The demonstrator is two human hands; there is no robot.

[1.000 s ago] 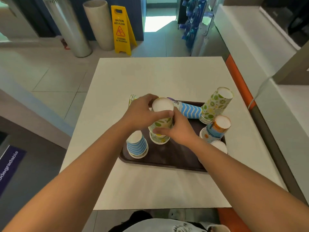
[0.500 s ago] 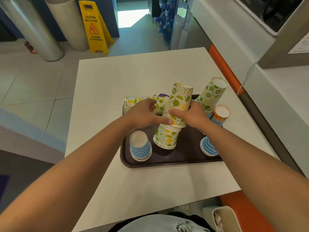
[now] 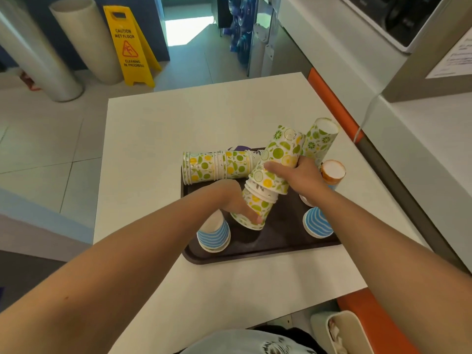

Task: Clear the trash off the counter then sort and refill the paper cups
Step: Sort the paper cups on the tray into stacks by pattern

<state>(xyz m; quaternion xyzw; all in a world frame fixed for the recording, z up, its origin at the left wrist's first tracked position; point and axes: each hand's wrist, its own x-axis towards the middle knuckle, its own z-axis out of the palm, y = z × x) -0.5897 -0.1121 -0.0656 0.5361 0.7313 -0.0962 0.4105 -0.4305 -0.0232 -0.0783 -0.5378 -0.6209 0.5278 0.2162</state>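
R hand [image 3: 302, 175] grips upper citrus cup stack [image 3: 279, 157]; L hand [image 3: 231, 200] holds lower stack [image 3: 251, 213] on tray [image 3: 268, 249].

yellow floor sign [image 3: 130, 47] | "CAUTION WET FLOOR" | "CLEANING IN PROGRESS"

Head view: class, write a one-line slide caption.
Two hands pull apart a stack of citrus-print paper cups over a dark tray.

A café or canteen: wet-floor sign [image 3: 130, 47], tray [image 3: 281, 241] of paper cups [image 3: 214, 232].
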